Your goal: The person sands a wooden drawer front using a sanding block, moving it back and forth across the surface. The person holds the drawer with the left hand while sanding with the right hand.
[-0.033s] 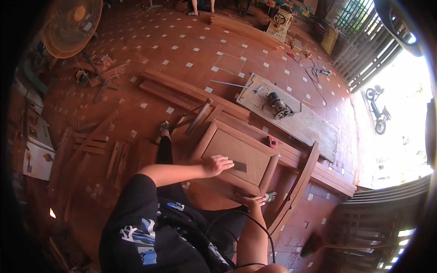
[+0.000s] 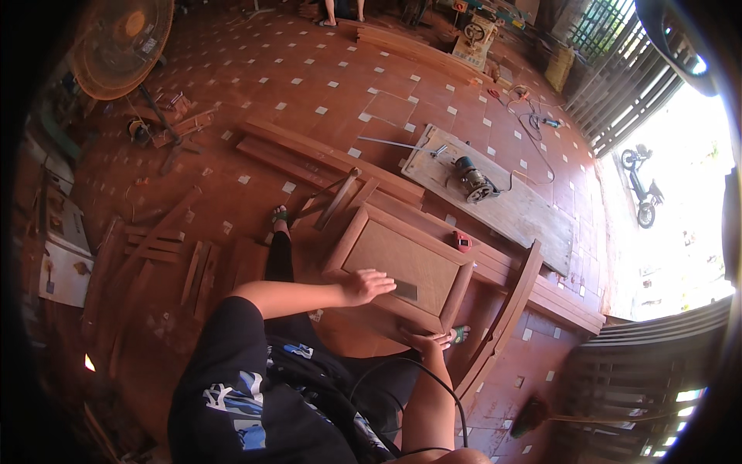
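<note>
A framed wooden panel (image 2: pixel 433 263) with rounded reddish rails and a paler flat middle lies in front of me, slightly turned. My left hand (image 2: pixel 368 287) rests on its near left part, fingers stretched to the right. Under those fingertips sits a flat grey rectangular piece (image 2: pixel 406 291), partly covered by the hand; whether it is sandpaper or a scraper I cannot tell. At the panel's near right corner my right hand (image 2: pixel 427 339) grips the edge, with some fingers hidden below it. A small red tool (image 2: pixel 461 241), perhaps a tape measure, lies beyond the far rail.
Beyond the panel, a power tool (image 2: pixel 475 182) with a cord sits on a pale board (image 2: pixel 533 220). Long timber beams (image 2: pixel 309 155) run across the tiled floor. A wooden bar (image 2: pixel 502 317) slants at the right. Loose wood strips (image 2: pixel 154 240) and a fan (image 2: pixel 124 42) stand left.
My left hand and the grey piece have slid slightly toward me on the panel. My right hand stays in place.
</note>
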### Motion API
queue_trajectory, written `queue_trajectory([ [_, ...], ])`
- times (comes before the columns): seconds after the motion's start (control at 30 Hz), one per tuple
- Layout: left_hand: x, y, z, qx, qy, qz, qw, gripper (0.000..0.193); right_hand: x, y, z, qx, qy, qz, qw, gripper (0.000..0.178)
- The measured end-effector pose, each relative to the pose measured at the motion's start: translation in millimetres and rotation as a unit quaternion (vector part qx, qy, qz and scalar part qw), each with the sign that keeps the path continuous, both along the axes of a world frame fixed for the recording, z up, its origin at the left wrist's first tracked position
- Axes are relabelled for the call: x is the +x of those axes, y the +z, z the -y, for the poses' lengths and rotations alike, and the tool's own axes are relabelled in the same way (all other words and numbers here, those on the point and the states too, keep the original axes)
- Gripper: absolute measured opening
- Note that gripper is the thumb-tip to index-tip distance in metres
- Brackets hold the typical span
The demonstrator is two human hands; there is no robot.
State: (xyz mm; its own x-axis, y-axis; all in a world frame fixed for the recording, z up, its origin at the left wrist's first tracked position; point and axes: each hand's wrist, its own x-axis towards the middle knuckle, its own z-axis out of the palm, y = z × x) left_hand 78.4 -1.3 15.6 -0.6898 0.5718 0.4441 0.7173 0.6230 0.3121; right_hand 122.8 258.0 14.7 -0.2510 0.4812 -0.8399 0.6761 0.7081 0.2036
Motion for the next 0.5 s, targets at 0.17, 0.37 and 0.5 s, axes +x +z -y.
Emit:
queue_trajectory([
  [0.17, 25.5, 2.3, 6.2, -0.031, -0.066, -0.025, 0.997, 0.036, -3.3, -11.9, -10.9, -0.025, -0.03, -0.002, 0.999, 0.168],
  [0.37, -26.7, 21.9, 5.6, 0.001, -0.074, 0.016, 0.997, 0.034, -3.1, -26.8, -16.7, -0.007, -0.001, -0.056, 0.998, 0.166],
  [0.5, -60.9, 20.7, -13.1, 0.074, 0.055, -0.008, 0.996, 0.029, -2.1, -26.4, -15.6, -0.014, -0.017, -0.045, 0.999, 0.166],
])
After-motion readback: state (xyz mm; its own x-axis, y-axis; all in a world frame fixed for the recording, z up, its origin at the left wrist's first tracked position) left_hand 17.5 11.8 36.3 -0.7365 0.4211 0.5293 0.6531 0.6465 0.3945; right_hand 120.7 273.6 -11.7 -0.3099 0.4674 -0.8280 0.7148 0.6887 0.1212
